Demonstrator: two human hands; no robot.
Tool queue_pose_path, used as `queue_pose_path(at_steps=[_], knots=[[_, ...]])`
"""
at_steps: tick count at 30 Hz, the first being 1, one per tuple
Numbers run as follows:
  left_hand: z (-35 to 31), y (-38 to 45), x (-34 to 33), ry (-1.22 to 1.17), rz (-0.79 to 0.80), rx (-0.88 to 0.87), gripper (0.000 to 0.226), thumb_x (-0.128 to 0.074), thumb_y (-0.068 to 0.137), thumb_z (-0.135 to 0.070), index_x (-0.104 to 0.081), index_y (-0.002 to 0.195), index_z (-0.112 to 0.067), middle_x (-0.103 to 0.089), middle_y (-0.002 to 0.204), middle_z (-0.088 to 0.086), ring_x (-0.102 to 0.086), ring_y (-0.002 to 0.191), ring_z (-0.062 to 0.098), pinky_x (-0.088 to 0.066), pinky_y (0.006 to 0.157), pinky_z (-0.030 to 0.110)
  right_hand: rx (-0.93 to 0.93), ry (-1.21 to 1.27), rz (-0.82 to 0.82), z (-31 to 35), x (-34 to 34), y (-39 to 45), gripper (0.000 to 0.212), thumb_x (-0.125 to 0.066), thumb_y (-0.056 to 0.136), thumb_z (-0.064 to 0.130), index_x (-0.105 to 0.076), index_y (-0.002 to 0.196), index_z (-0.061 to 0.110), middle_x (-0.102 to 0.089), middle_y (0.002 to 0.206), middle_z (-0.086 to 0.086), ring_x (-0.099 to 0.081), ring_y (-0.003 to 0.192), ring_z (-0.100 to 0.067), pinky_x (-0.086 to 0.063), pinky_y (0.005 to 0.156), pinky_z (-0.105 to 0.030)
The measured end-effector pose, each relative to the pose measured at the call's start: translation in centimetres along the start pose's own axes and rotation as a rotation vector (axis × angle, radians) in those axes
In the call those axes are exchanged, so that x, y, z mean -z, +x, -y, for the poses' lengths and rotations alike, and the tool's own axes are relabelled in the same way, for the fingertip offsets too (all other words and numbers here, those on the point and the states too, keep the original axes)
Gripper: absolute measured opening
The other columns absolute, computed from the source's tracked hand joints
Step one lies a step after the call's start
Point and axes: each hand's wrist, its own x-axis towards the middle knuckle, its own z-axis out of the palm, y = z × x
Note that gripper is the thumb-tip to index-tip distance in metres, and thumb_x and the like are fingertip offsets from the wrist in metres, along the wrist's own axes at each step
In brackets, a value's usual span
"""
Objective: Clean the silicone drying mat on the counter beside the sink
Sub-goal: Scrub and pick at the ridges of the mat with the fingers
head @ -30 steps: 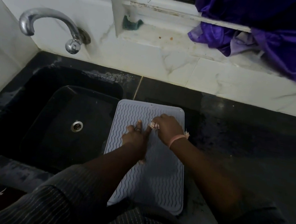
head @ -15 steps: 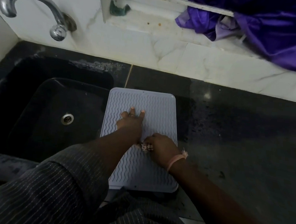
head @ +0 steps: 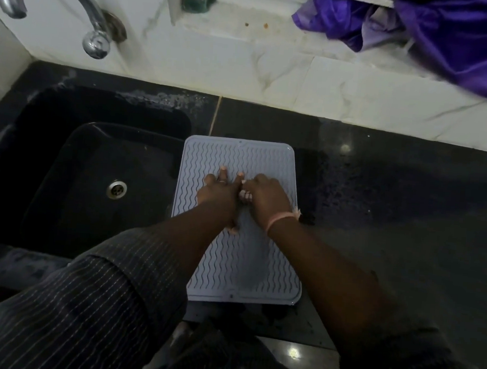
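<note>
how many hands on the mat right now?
2. The left hand presses flat on the silicone drying mat near its middle, fingers spread. The right hand sits just beside it, curled around a small pale scrubbing item, mostly hidden.

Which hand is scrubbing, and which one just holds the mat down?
The right hand, the one with the pink wristband, is curled round a small scrubber. The left hand lies flat, fingers spread, on the mat.

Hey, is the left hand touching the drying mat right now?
Touching. The head view shows the left hand lying flat on the drying mat, fingers spread straight over its wavy ridges with no gap showing.
</note>
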Motion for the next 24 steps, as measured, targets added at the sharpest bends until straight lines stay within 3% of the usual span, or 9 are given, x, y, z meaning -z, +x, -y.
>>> queue_pose_path(at_steps=[9, 14, 17, 18, 20, 22, 24], knots=[[0.1, 0.2, -0.2, -0.010, 0.014, -0.006, 0.141, -0.090, 0.071, -0.043, 0.019, 0.160, -0.035, 0.020, 0.169, 0.011, 0.002, 0.155, 0.045, -0.030, 0.118, 0.062, 0.091, 0.052, 0.090, 2.3, -2.0, -10.5, 0.032, -0.064, 0.088, 0.005, -0.071, 0.119, 0.009, -0.063, 0.114, -0.013, -0.061, 0.095, -0.035, -0.055, 0.080, -0.045], [0.4, 0.1, -0.3, -0.011, 0.008, -0.030, 0.145, -0.092, 0.066, -0.045, 0.018, 0.160, -0.035, 0.020, 0.169, 0.010, 0.005, 0.155, 0.045, -0.030, 0.117, 0.064, 0.098, 0.136, 0.317, 2.3, -0.8, -13.1, 0.034, -0.069, 0.087, 0.011, -0.073, 0.121, 0.016, -0.066, 0.123, -0.009, -0.064, 0.107, -0.031, -0.052, 0.093, -0.037], [0.7, -0.4, -0.6, -0.041, -0.038, -0.047, 0.141, -0.092, 0.068, -0.047, 0.012, 0.162, -0.035, 0.015, 0.170, 0.008, 0.001, 0.155, 0.044, -0.032, 0.115, 0.063, 0.066, 0.217, 0.461, 1.3, 1.4, -11.9, 0.039, -0.070, 0.084, 0.003, -0.074, 0.120, 0.018, -0.070, 0.124, -0.003, -0.065, 0.112, -0.022, -0.050, 0.098, -0.030], [0.9, -0.7, -0.8, -0.063, -0.069, -0.054, 0.137, -0.091, 0.069, -0.046, 0.008, 0.163, -0.034, 0.013, 0.171, 0.008, -0.002, 0.155, 0.043, -0.033, 0.115, 0.062, 0.039, 0.254, 0.455, 1.0, 2.1, -10.9, 0.036, -0.068, 0.084, 0.002, -0.076, 0.114, 0.019, -0.072, 0.119, -0.002, -0.066, 0.108, -0.020, -0.052, 0.097, -0.031], [1.5, -1.2, -1.8, -0.146, -0.134, -0.066, 0.131, -0.091, 0.069, -0.045, -0.001, 0.163, -0.032, 0.008, 0.171, 0.005, -0.005, 0.155, 0.040, -0.035, 0.115, 0.062, -0.031, 0.346, 0.294, 0.4, 2.8, -8.6, 0.027, -0.067, 0.085, 0.003, -0.077, 0.104, 0.019, -0.073, 0.108, 0.002, -0.067, 0.100, -0.018, -0.051, 0.092, -0.027], [2.2, -1.5, -3.1, -0.231, -0.154, -0.077, 0.126, -0.089, 0.071, -0.044, -0.004, 0.164, -0.031, 0.010, 0.171, 0.001, 0.005, 0.157, 0.035, -0.028, 0.119, 0.062, -0.072, 0.318, 0.093, 0.2, 2.4, -6.7, 0.028, -0.067, 0.087, 0.006, -0.074, 0.111, 0.018, -0.071, 0.111, -0.001, -0.065, 0.104, -0.022, -0.047, 0.093, -0.026], [2.7, -1.7, -3.7, -0.268, -0.125, -0.082, 0.125, -0.086, 0.076, -0.045, 0.001, 0.164, -0.032, 0.016, 0.171, 0.000, 0.015, 0.156, 0.031, -0.017, 0.124, 0.060, -0.027, 0.209, 0.031, 0.7, 1.1, -5.7, 0.031, -0.066, 0.089, 0.009, -0.071, 0.118, 0.016, -0.069, 0.118, -0.008, -0.064, 0.109, -0.030, -0.050, 0.097, -0.038]])
